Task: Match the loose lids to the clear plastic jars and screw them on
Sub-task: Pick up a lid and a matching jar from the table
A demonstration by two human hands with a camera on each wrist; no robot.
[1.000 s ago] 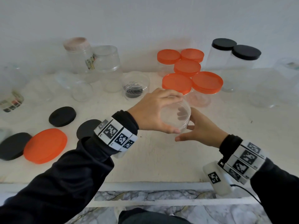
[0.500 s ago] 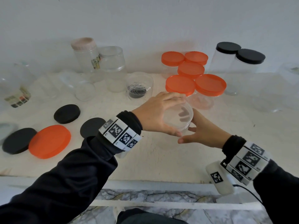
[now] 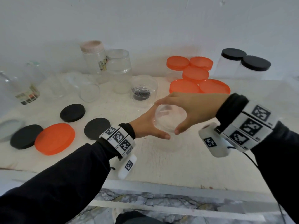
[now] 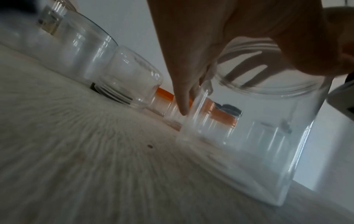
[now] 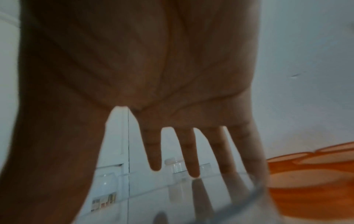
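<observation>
My left hand (image 3: 145, 125) cups the near-left side of a clear, round plastic jar (image 3: 169, 125) standing upright on the white counter (image 3: 161, 162), thumb and fingers curled against its wall. My right hand (image 3: 192, 107) arches over the jar's clear top from the far right, fingers spread and thumb tip at the near rim; whether it actually grips the rim I cannot tell. The left wrist view shows the jar's threaded neck under that hand.

To the left lie three loose black round lids (image 3: 72, 112) (image 3: 97, 128) (image 3: 25, 136) and one loose orange round lid (image 3: 55, 139), all flat on the counter. Behind the hands stand five orange-lidded clear jars (image 3: 184, 86) in a cluster, and further right two tall clear jars with black lids (image 3: 233, 54). At the back left are several open clear jars; one low clear tub (image 3: 144, 89) holds something dark, too blurred to identify.
</observation>
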